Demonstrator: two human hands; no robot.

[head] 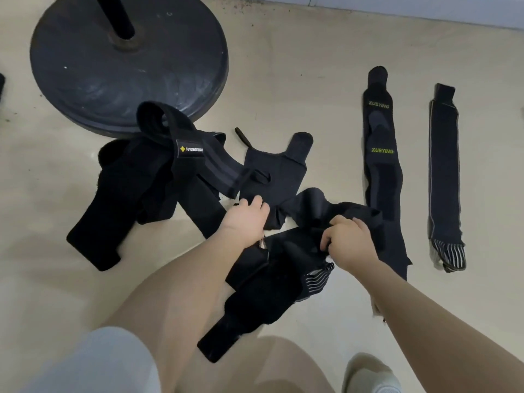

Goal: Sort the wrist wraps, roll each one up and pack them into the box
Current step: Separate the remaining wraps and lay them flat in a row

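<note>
Right hand (350, 242) fingers curled, pinching tangled black wrap (297, 251); left hand (248, 219) fingers bent onto thumb-hole wrap (272, 171), grip unclear. Risk: dragging neighbours, disturbing sorted XUEYING wrap (381, 154) right.

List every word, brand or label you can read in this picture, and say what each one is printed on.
"XUEYING" – yellow-green print near the top of the long wrap laid out straight.
"XUEYING" – same print again, lower on that wrap.
Patch with yellow diamond logo on the wrap in the pile – the white lettering appears upside down and is too blurred to read surely.
No readable text on the striped-end wrap or the round base.
</note>
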